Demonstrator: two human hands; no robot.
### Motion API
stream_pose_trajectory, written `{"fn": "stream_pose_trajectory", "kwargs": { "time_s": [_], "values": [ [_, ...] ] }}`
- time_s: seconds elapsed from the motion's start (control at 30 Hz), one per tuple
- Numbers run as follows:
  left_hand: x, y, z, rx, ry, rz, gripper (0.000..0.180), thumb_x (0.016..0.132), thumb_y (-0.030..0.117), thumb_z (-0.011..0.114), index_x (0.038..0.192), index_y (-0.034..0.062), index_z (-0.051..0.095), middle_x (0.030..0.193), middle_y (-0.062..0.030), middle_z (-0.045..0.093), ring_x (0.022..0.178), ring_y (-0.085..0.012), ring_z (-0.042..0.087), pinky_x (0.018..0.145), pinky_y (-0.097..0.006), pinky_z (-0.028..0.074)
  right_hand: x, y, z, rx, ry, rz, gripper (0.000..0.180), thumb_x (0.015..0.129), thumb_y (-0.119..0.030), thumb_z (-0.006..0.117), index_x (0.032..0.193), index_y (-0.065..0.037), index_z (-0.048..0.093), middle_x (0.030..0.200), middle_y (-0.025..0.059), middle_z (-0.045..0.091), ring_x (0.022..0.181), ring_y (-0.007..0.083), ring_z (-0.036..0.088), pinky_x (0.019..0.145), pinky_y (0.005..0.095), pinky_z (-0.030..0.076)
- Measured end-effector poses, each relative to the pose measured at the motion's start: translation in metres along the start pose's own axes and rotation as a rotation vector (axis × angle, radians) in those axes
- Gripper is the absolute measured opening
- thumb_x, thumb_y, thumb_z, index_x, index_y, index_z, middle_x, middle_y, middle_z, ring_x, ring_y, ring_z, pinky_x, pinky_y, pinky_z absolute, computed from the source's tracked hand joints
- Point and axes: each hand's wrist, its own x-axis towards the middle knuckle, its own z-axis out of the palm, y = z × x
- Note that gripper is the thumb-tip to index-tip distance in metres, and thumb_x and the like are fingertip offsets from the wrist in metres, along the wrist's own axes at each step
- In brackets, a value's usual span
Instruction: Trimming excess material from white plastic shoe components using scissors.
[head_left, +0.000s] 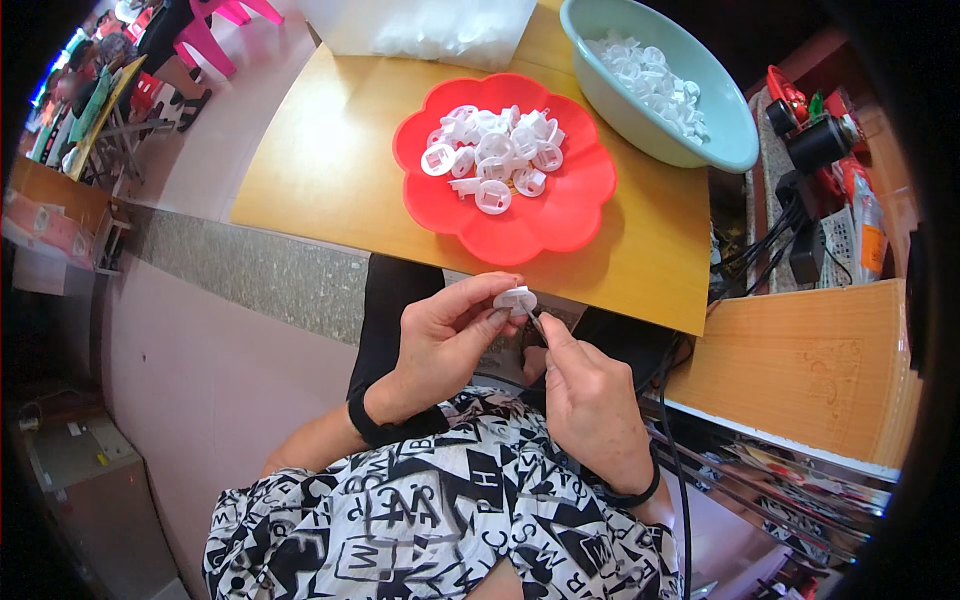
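Note:
Between the fingertips of my left hand (pixel 450 335) is a small round white plastic part (pixel 515 300), held just off the table's near edge. My right hand (pixel 595 410) pinches a thin dark tool (pixel 538 322), its tip up against the part; what kind of tool it is I cannot make out. Beyond my hands a red flower-shaped dish (pixel 560 225) holds a heap of similar white plastic parts (pixel 495 145). Farther right stands a pale green basin (pixel 735 145) with many more white pieces (pixel 650 80) in it.
The dish and basin rest on a yellow wooden table (pixel 320 150). A translucent white container (pixel 420 25) stands at its far edge. To the right are a wooden board (pixel 790 370), a black cable (pixel 685 500) and cluttered shelves. A pink stool (pixel 205 45) and a person sit at far left.

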Motion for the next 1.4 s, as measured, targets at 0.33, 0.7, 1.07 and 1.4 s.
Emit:
{"fn": "stream_pose_trajectory", "kwargs": {
  "time_s": [0.33,0.7,1.07,1.4],
  "values": [
    [0.001,-0.005,-0.003,0.183,-0.024,0.085,0.030,0.085,-0.009,0.054,0.114,-0.0035,0.054,0.109,-0.0120,0.059,0.089,-0.0155,0.061,0.076,-0.027,0.052,0.008,0.005,0.009,0.274,-0.049,0.099,0.038,0.081,0.005,0.047,0.119,0.007,0.048,0.069,0.0160,0.059,0.063,0.0247,0.062,0.062,0.0308,0.049],
    [-0.003,0.003,-0.004,0.179,-0.051,0.138,0.037,0.081,-0.015,0.053,0.115,-0.0026,0.055,0.116,-0.0138,0.053,0.100,-0.0168,0.057,0.082,-0.027,0.049,-0.009,-0.011,-0.001,-0.006,0.103,0.010,0.035,0.075,0.002,0.058,0.111,0.003,0.056,0.072,0.0164,0.055,0.064,0.0329,0.058,0.058,0.0390,0.047],
    [-0.005,0.009,0.004,0.385,-0.063,0.341,0.039,0.076,-0.018,0.054,0.110,-0.0004,0.060,0.110,-0.0153,0.056,0.097,-0.0193,0.058,0.082,-0.026,0.048,-0.009,-0.013,0.001,-0.120,0.057,-0.036,0.040,0.074,0.000,0.058,0.114,0.003,0.053,0.071,0.0141,0.052,0.062,0.0300,0.058,0.056,0.0369,0.048],
    [-0.006,0.006,0.000,0.451,-0.059,0.354,0.037,0.075,-0.017,0.057,0.109,-0.0008,0.060,0.110,-0.0159,0.057,0.094,-0.0193,0.059,0.079,-0.027,0.049,-0.010,-0.021,0.008,-0.583,-0.007,-0.166,0.049,0.069,-0.006,0.056,0.115,0.011,0.051,0.070,0.0091,0.050,0.060,0.0207,0.057,0.050,0.0293,0.049]
  ]
}}
